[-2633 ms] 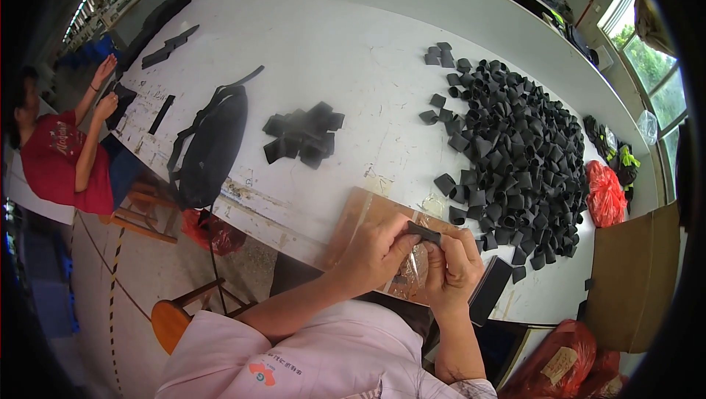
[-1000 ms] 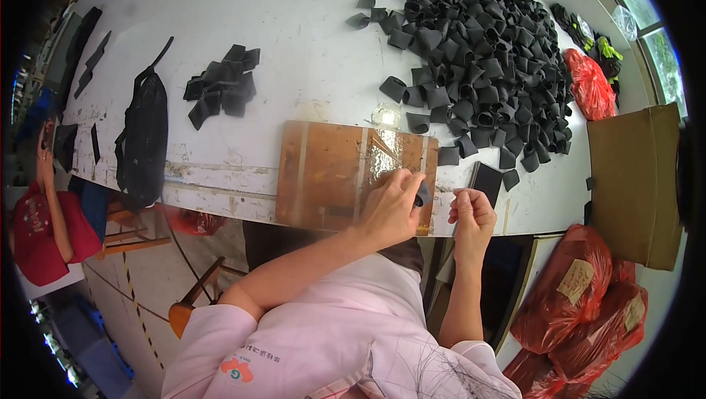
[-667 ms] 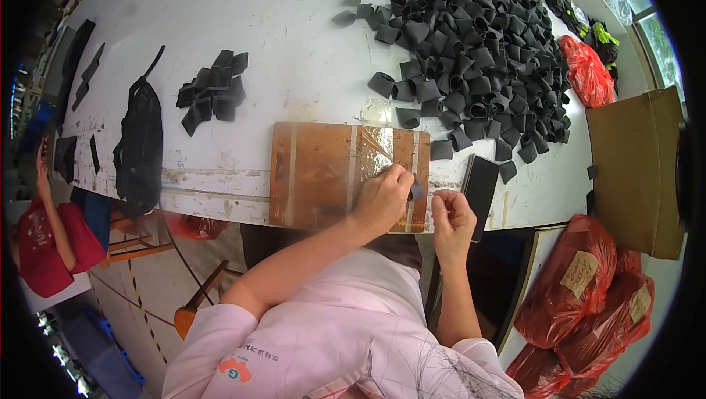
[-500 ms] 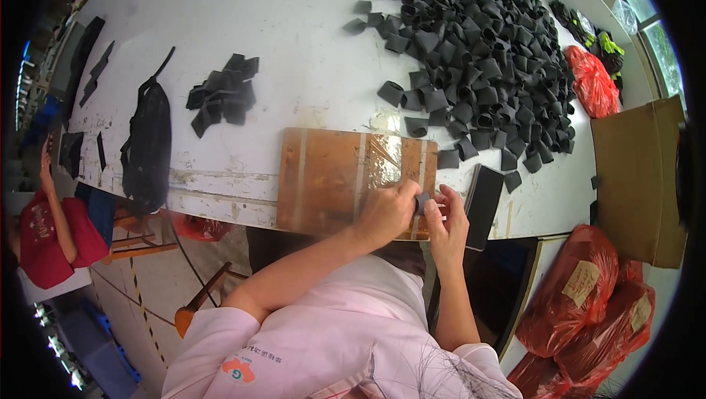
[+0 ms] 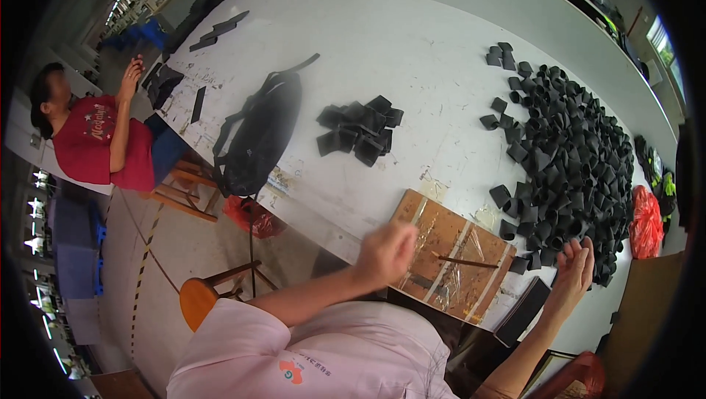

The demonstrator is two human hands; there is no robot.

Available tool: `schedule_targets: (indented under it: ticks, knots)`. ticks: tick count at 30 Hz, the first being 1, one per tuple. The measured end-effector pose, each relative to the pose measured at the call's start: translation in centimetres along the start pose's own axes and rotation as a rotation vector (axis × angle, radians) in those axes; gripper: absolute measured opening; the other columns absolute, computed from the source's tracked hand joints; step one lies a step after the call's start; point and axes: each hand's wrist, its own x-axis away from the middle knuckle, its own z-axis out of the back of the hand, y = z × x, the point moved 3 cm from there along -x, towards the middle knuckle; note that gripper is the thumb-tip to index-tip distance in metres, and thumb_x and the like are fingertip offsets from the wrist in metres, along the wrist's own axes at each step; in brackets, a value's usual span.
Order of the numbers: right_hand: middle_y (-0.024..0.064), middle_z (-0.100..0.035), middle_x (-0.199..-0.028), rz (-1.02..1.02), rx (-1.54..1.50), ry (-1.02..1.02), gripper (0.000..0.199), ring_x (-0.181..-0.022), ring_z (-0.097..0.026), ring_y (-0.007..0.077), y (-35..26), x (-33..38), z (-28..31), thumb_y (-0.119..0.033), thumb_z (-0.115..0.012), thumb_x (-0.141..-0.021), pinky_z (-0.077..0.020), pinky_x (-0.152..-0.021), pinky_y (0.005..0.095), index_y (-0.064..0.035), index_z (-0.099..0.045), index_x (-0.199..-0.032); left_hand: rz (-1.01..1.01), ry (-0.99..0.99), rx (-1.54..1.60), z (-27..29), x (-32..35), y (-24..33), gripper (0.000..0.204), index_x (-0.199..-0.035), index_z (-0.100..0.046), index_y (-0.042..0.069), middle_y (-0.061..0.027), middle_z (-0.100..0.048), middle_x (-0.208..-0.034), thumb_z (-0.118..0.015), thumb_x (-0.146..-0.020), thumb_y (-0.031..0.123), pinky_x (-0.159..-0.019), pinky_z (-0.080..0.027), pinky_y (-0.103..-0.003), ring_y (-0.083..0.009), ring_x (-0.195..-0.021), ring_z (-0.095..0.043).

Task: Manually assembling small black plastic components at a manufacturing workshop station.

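My left hand (image 5: 388, 254) is curled into a loose fist over the left edge of a brown wooden board (image 5: 452, 231); motion smears it and its inside is hidden. My right hand (image 5: 573, 279), fingers stretched out, is at the near edge of a large heap of black fabric loops (image 5: 566, 171). No piece shows in it. A thin brown stick (image 5: 467, 261) lies across the board, and a small flat dark piece (image 5: 421, 280) rests near its front edge. Farther left is a small pile of flattened black pieces (image 5: 360, 128).
A black bag with a strap (image 5: 265, 134) lies left on the white table (image 5: 412, 38). Beside the board is a dark flat rectangular object (image 5: 523, 311). A co-worker in a red shirt (image 5: 110, 138) sits at the far left. A wooden stool (image 5: 198, 303) stands below the table edge.
The view has swung left. My hands have come apart from the small black piece they held together; the right has gone to the large heap. The stick on the board now shows.
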Motion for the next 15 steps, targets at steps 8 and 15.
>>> schedule_targets:
  ticks: [8,15]
  knots:
    - [0.0020,-0.052,-0.075,-0.199,0.224,-0.429,0.025,-0.060,-0.049,0.0063,9.9,6.7,-3.6,-0.015,-0.053,-0.086,-0.0391,-0.051,0.0182,-0.0003,-0.048,-0.106,0.304,-0.339,-0.736,-1.7,-8.6,-15.1,0.048,-0.111,-0.045,-0.003,-0.0164,-0.049,-0.103,-0.065,-0.070,0.013,-0.078,-0.040,-0.039,-0.0306,-0.096,-0.045]
    - [0.0135,-0.050,-0.081,0.404,0.866,-0.277,0.015,-0.072,-0.051,0.0257,11.1,9.6,-5.2,-0.008,-0.050,-0.084,-0.0418,-0.066,0.0339,0.0047,-0.051,-0.091,0.001,-0.294,-0.719,-1.5,-10.1,-17.2,0.014,-0.081,-0.057,-0.001,-0.0102,-0.056,-0.080,-0.055,-0.067,0.000,-0.072,-0.042,-0.034,-0.0239,-0.081,-0.050]
